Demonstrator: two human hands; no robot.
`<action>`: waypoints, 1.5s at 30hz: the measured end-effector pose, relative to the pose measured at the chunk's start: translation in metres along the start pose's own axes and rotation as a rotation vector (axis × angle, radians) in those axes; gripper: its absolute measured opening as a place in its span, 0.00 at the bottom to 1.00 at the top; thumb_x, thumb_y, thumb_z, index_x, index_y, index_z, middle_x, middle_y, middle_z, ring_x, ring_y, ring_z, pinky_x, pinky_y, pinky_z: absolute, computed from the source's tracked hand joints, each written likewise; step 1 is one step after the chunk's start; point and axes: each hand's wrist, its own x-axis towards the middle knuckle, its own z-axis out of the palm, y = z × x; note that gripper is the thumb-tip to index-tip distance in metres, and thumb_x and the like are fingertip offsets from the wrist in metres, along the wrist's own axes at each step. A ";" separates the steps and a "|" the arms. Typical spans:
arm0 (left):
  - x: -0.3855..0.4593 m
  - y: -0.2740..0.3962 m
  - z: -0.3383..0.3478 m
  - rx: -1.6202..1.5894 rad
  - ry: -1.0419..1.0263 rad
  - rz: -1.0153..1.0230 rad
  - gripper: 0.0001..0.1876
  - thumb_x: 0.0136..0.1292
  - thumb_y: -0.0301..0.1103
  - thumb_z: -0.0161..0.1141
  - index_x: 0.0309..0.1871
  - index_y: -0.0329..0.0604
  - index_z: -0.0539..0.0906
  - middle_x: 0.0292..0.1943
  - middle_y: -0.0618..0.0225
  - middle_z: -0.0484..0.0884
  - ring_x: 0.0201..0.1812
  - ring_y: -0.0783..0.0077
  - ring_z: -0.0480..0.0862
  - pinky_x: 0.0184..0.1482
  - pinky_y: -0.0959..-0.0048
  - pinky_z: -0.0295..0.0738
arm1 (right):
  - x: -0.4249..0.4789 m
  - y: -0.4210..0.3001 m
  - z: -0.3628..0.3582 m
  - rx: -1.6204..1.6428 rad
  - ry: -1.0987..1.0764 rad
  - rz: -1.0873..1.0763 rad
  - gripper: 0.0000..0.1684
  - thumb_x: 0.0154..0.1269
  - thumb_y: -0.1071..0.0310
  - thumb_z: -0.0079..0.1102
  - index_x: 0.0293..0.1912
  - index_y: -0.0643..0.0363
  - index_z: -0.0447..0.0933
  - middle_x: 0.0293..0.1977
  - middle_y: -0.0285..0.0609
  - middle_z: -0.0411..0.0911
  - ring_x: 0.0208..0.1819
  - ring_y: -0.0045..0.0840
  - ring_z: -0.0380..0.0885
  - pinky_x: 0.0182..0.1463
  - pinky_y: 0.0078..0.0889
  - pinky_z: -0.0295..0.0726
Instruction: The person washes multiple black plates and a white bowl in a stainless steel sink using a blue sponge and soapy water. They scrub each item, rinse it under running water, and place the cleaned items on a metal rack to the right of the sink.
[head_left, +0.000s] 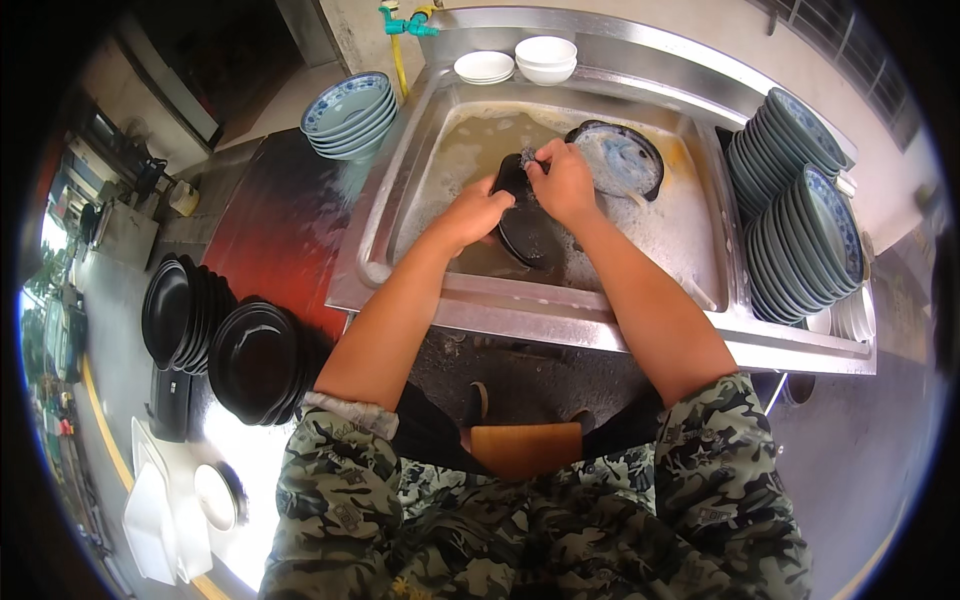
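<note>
Over a stainless steel sink of cloudy, sudsy water, my left hand grips the near-left rim of a black dish. The dish is tilted, its lower part close to the water. My right hand pinches a grey wire scourer against the dish's upper end. Just beyond my right hand, a second black dish with foam and bluish water in it sits in the suds. Part of its left rim is hidden behind that hand.
Blue-patterned bowls are stacked left of the sink; tall stacks of similar dishes stand on the right. White bowls and small plates rest on the back ledge. Stacked black dishes and white containers are at lower left.
</note>
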 end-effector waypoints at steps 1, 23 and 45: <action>-0.001 0.000 0.001 -0.010 -0.017 -0.010 0.30 0.71 0.37 0.53 0.77 0.46 0.69 0.60 0.60 0.81 0.58 0.63 0.83 0.53 0.55 0.85 | -0.001 -0.004 0.002 0.050 -0.039 0.025 0.11 0.66 0.66 0.69 0.44 0.61 0.79 0.43 0.50 0.81 0.42 0.43 0.84 0.49 0.46 0.83; 0.028 -0.025 -0.024 -0.466 -0.095 -0.152 0.24 0.75 0.49 0.55 0.69 0.54 0.72 0.60 0.64 0.82 0.52 0.62 0.86 0.55 0.43 0.82 | -0.013 -0.012 0.003 0.242 -0.933 -0.031 0.08 0.65 0.68 0.73 0.39 0.59 0.84 0.34 0.34 0.84 0.37 0.18 0.79 0.45 0.28 0.78; 0.013 -0.013 -0.004 -0.088 0.339 0.232 0.31 0.81 0.56 0.52 0.72 0.38 0.74 0.63 0.47 0.82 0.61 0.53 0.83 0.66 0.61 0.73 | -0.015 -0.020 -0.009 -0.164 -0.786 -0.173 0.15 0.57 0.60 0.75 0.42 0.58 0.87 0.39 0.48 0.88 0.44 0.38 0.88 0.51 0.39 0.83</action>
